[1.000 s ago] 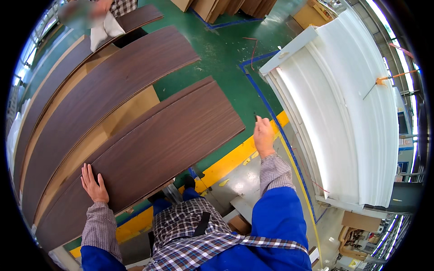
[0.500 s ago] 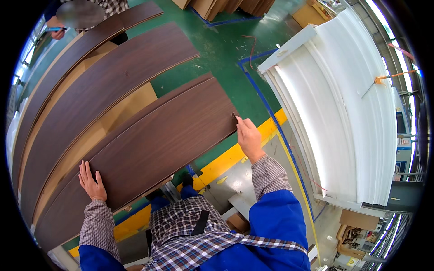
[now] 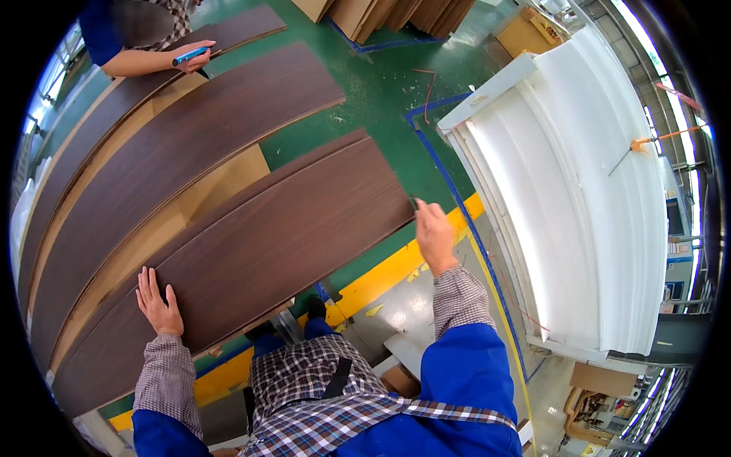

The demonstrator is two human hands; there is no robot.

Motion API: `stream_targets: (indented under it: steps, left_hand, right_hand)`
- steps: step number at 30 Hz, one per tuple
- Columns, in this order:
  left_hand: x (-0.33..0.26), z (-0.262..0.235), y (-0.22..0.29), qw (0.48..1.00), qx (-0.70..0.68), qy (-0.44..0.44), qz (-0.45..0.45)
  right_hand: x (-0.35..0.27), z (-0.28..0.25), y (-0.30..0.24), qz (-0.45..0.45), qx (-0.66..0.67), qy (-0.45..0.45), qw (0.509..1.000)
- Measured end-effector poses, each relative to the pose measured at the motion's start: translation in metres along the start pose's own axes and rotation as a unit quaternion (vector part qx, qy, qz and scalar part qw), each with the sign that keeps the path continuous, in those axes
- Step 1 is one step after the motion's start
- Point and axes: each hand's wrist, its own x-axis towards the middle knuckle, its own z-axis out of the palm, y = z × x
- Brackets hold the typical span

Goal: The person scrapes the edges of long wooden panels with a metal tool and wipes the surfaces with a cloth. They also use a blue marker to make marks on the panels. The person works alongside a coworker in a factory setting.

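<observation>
- Head view: near brown board (image 3: 282,221) left of centre; second brown board (image 3: 198,126) beyond it.
- Left hand (image 3: 159,305): flat on near board's left half, gripping nothing.
- Right hand (image 3: 435,234): fingers curled, pinching small dark item (image 3: 416,203) by board's right end; contact unclear.

R hand (image 3: 435,234) hides most of small dark item (image 3: 416,203); type can't be ID'd. Co-wkr's head (image 3: 145,27) is blurred. Cardbd stack (image 3: 381,17) is cut off at top edge.

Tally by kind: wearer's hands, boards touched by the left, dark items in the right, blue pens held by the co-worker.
Left hand and right hand: 2
Dark brown board: 1
Small dark item: 1
Blue pen: 1
Total: 5
</observation>
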Motion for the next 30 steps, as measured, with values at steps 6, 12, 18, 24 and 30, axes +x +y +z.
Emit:
stream_targets:
  steps: [6, 12, 18, 24, 30]
  left_hand:
    - [-0.002, -0.001, -0.001, 1.0, 0.004, 0.001, -0.007]
    - [-0.002, -0.004, -0.001, 1.0, 0.005, -0.006, -0.016]
    - [-0.002, -0.006, 0.005, 1.0, -0.008, -0.008, -0.017]
    - [-0.004, -0.01, -0.001, 1.0, -0.003, 0.002, -0.019]
    - [-0.006, -0.001, 0.001, 1.0, -0.017, 0.0, -0.018]
  right_hand:
    - [-0.003, 0.006, 0.012, 0.036, -0.037, 0.013, 0.999]
    - [-0.004, 0.002, -0.013, -0.004, -0.048, 0.023, 0.999]
    - [-0.051, 0.029, -0.088, -0.057, 0.024, 0.032, 0.998]
    - [-0.095, 0.051, -0.219, -0.128, 0.188, -0.068, 0.971]
    - [-0.044, 0.034, -0.071, 0.033, 0.03, 0.143, 0.989]
